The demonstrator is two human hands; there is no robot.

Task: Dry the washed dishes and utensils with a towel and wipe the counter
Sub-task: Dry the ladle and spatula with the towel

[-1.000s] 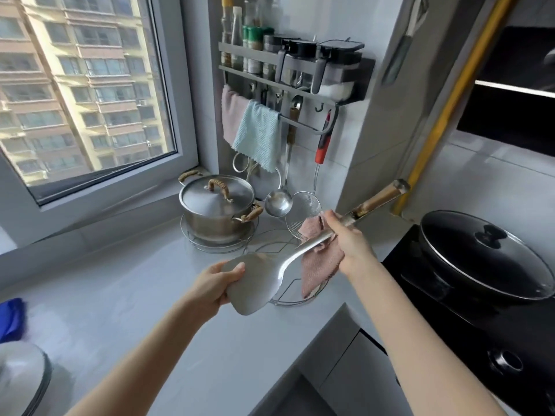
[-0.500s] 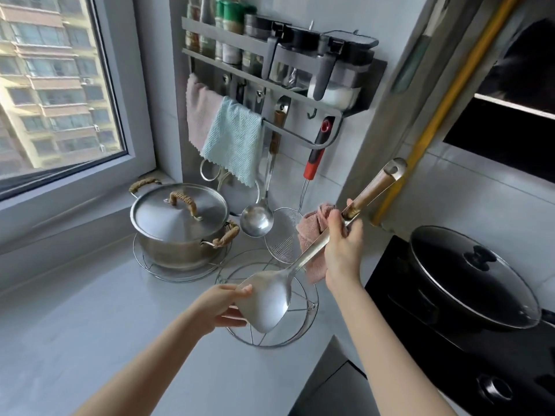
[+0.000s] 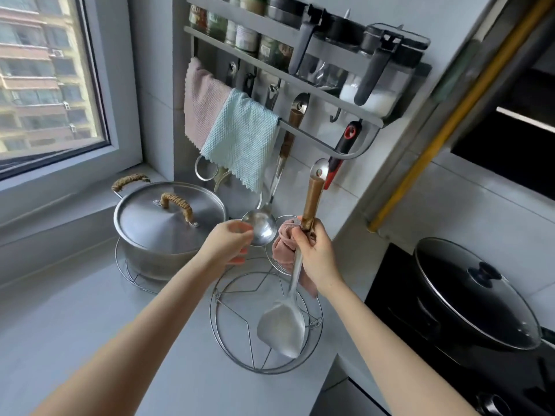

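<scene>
My right hand (image 3: 313,252) grips a steel spatula (image 3: 283,325) by its wooden handle, together with a crumpled pink towel (image 3: 285,246). The spatula stands nearly upright, blade down, with its handle tip just under the wall rack's rail (image 3: 318,142). My left hand (image 3: 228,243) is raised beside it with loosely curled fingers and holds nothing; it sits just in front of the bowl of a hanging steel ladle (image 3: 262,228). The grey counter (image 3: 90,319) lies below.
A wire trivet (image 3: 237,334) lies under the spatula. A lidded steel pot (image 3: 168,226) stands on another trivet to the left. Pink and mint cloths (image 3: 240,136) hang on the rack. A black stove with a lidded wok (image 3: 477,298) is on the right.
My right hand has swung the spatula from slanted to nearly upright, handle raised toward the rack. My left hand let go of the blade and rose toward the ladle.
</scene>
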